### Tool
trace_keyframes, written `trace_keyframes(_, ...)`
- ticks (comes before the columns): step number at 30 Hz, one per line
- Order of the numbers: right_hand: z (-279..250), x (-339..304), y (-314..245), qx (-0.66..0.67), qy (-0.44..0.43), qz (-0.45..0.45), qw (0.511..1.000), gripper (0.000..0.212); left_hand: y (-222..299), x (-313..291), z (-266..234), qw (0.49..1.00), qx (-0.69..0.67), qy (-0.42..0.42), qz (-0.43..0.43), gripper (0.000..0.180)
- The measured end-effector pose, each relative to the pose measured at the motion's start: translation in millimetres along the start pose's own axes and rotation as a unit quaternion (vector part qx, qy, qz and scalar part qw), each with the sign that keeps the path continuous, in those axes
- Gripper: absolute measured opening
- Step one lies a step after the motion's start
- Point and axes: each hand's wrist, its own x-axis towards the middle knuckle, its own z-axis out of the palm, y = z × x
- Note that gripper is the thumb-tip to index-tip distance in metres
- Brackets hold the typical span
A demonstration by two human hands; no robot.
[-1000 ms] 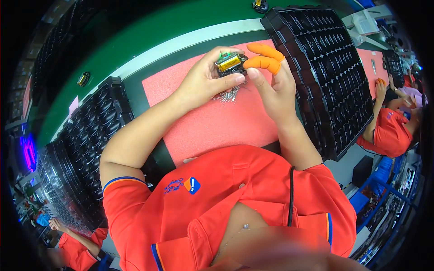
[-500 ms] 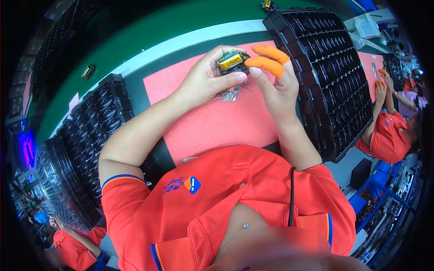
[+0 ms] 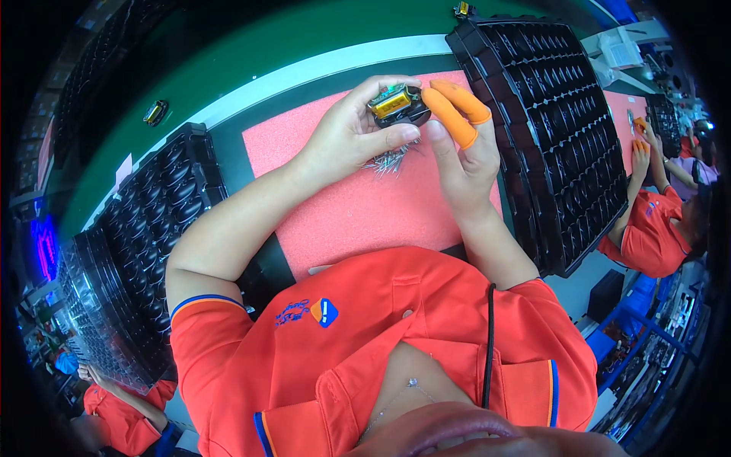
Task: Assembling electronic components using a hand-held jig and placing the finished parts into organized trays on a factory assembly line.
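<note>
My left hand is closed around a small black transformer-like part with a yellow-wrapped middle and a bit of green at its top. My right hand wears orange finger cots on two fingers. Those fingers and the thumb bend in at the part's right end; whatever they pinch there is too small to make out. Below the part, a loose heap of thin silvery metal pins lies on the pink foam mat, partly covered by my left thumb.
Black moulded trays are stacked at the right, more black trays at the left. Beyond a pale rail runs a green belt, carrying a similar part at left and another at the top. Co-workers in red sit on both sides.
My right index finger has bent further down beside the part, which has tilted slightly in my left hand. Both parts on the green belt have shifted to the right.
</note>
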Motion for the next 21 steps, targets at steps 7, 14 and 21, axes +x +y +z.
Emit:
trace_keyframes(7, 9.9, -7.0, -2.3, 0.037, 0.022, 0.022, 0.999, 0.027, -7.0, 0.6, -1.5, 0.999, 0.025, 0.014, 0.041, 0.052)
trace_keyframes(14, 10.5, -8.8, 4.3, -0.066, -0.007, -0.033, 0.997, 0.030, -11.5, 2.5, -3.7, 0.996, 0.078, 0.045, 0.026, 0.047)
trace_keyframes(21, -26.4, 4.4, -1.4, -0.069, -0.047, -0.017, 0.996, 0.032, 4.8, 3.2, 7.8, 0.990, 0.127, 0.055, -0.028, 0.057)
